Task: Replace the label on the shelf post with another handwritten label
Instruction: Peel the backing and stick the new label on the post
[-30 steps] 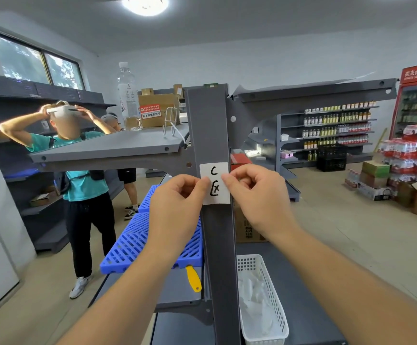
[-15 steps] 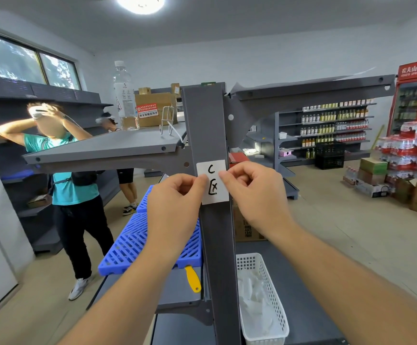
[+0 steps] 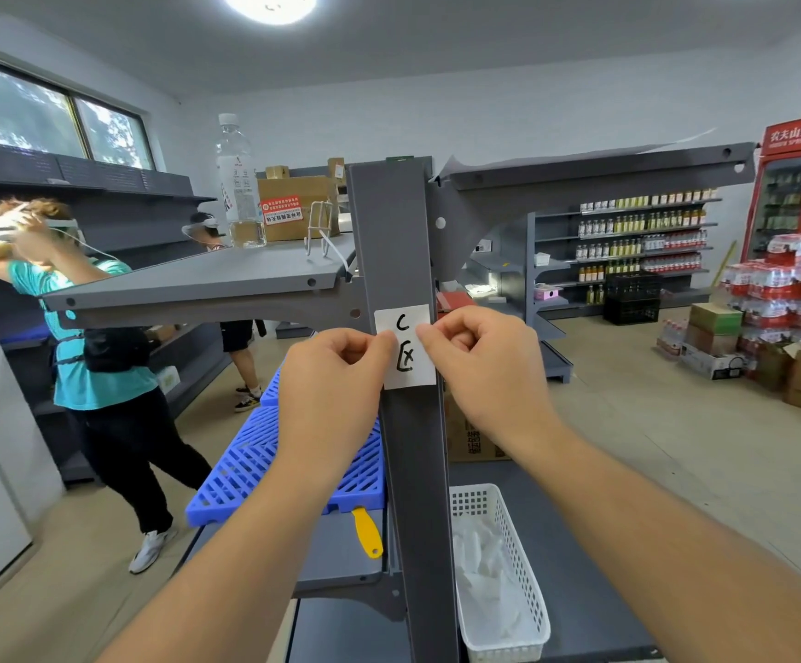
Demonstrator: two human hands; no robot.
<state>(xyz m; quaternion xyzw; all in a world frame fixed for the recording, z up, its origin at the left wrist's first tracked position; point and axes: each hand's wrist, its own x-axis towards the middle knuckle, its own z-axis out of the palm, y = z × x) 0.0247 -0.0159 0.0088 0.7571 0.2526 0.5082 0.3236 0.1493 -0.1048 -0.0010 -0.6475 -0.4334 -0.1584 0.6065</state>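
Note:
A white paper label [image 3: 406, 344] with black handwritten marks lies flat on the front of the grey shelf post [image 3: 389, 222], just below the upper shelf brackets. My left hand [image 3: 329, 390] pinches the label's left edge with thumb and forefinger. My right hand [image 3: 482, 370] pinches its right edge the same way. Both hands hold the label against the post at chest height.
A white plastic basket [image 3: 532, 595] with crumpled white papers sits on the lower shelf right of the post. A yellow scraper [image 3: 367, 533] lies on the left lower shelf beside a blue pallet [image 3: 245, 466]. A person in a teal shirt [image 3: 87, 356] stands at left.
My hands stay pinched on the label against the post. The person at left has turned away and stepped, hands still at the headset.

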